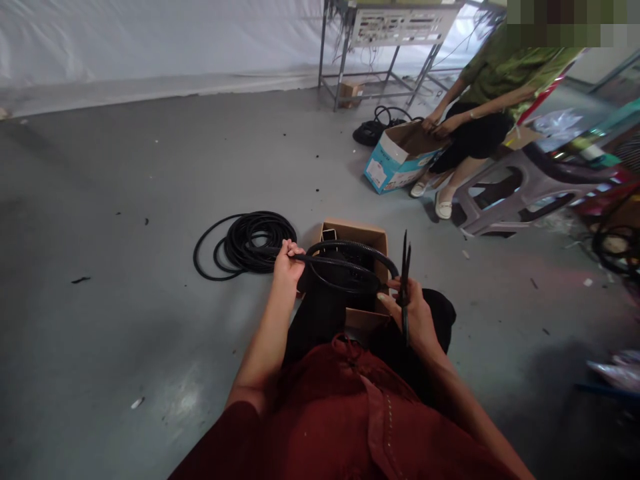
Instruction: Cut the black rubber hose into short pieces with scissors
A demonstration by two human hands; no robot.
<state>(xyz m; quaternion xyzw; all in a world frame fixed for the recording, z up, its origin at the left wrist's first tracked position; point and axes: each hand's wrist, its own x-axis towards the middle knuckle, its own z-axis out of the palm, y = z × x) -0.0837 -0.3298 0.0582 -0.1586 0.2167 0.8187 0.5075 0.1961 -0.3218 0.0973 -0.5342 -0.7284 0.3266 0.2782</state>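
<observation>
Just below the centre of the frame, a black ribbed tube (333, 261) loops above an open cardboard box (367, 233), between two bare hands. The left hand (289, 263) has its grip closed around the tube; the right hand (414, 310) wraps its grip round dark scissors (404, 293), blades up, fingers seemingly touching the loop too. Left of centre, a black coil (235, 243) lies on the floor (150, 320). Good handling likely calls for a wide, unkinked loop and blades angled clear of it

Near the floor's (125, 333) far edge: metal-framed stand (399, 28), small brown carton (351, 94) beneath. Toward the right edge: grey plastic stool (540, 175); left of it, open blue-and-white carton (383, 163).
</observation>
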